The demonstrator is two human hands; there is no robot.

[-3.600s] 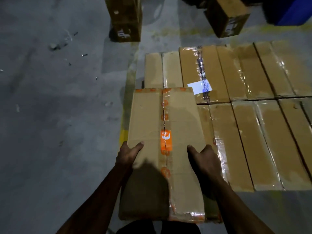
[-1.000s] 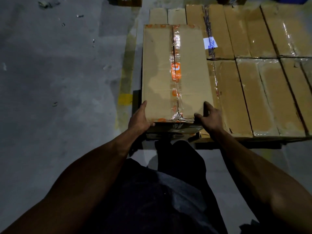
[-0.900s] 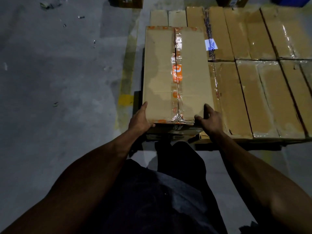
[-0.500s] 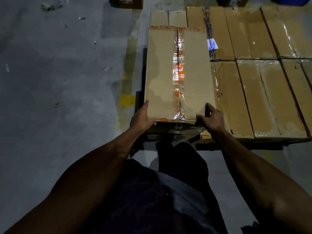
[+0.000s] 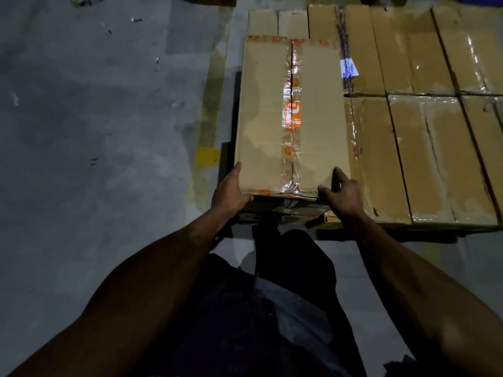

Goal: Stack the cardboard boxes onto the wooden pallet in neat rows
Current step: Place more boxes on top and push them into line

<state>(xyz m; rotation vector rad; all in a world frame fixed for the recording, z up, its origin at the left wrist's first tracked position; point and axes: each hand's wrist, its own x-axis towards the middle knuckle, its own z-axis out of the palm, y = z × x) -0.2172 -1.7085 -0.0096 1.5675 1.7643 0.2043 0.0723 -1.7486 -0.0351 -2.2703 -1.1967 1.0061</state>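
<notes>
With the orange-taped box (image 5: 292, 115) clamped at its near corners by the left hand (image 5: 230, 193) and right hand (image 5: 343, 195), fingers could be pinched against the neighbouring box (image 5: 378, 159).

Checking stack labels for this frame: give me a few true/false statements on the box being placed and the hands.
1. Both hands, left hand and right hand, are at the near end of the brown cardboard box with orange-printed tape. True.
2. That box sits at the right edge of the stack. False: the left edge.
3. A white label lies on a neighbouring clear-taped cardboard box. True.
4. The grey concrete floor is covered by carpet. False: bare concrete with a yellow painted line.
</notes>
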